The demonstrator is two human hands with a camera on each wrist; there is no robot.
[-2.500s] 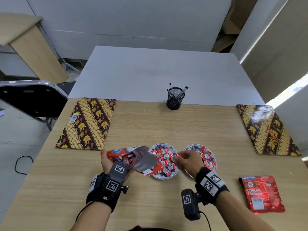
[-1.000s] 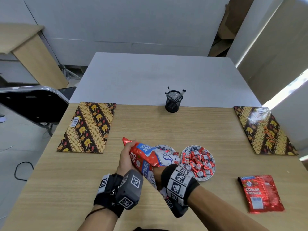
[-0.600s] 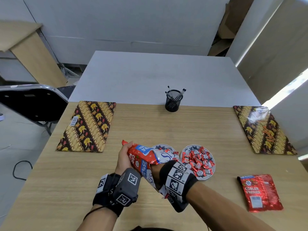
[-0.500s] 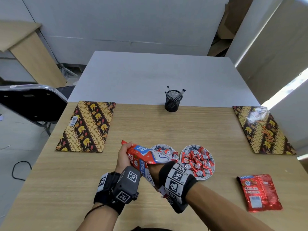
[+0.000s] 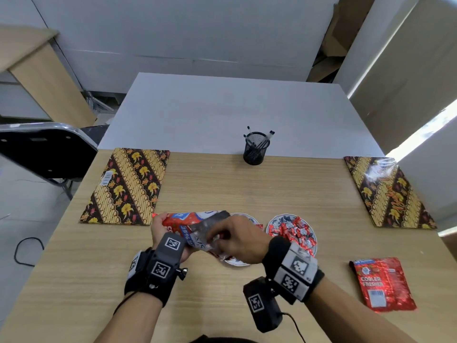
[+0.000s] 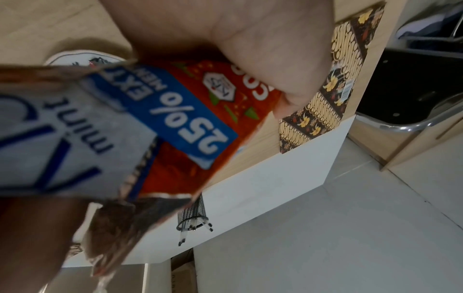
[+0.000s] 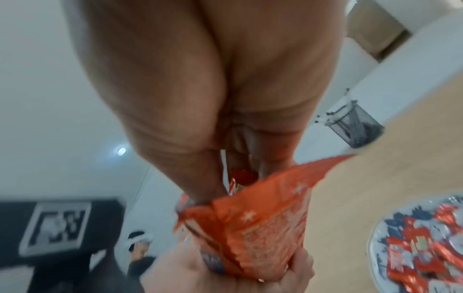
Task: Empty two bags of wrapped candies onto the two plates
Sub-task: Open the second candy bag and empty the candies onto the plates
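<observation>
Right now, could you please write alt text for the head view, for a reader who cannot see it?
Over a wooden table, the left hand grips an open red candy bag while the right hand works at its mouth above the left plate. The right plate holds candies; a flat red bag lies far right.

Up close, the left hand (image 6: 263,45) grips a crinkled red, blue and white foil candy bag (image 6: 155,126), its torn mouth gaping. Behind sit a patterned plate rim (image 6: 82,57), a batik mat (image 6: 325,95) and a black mesh pen holder (image 6: 192,216).
</observation>
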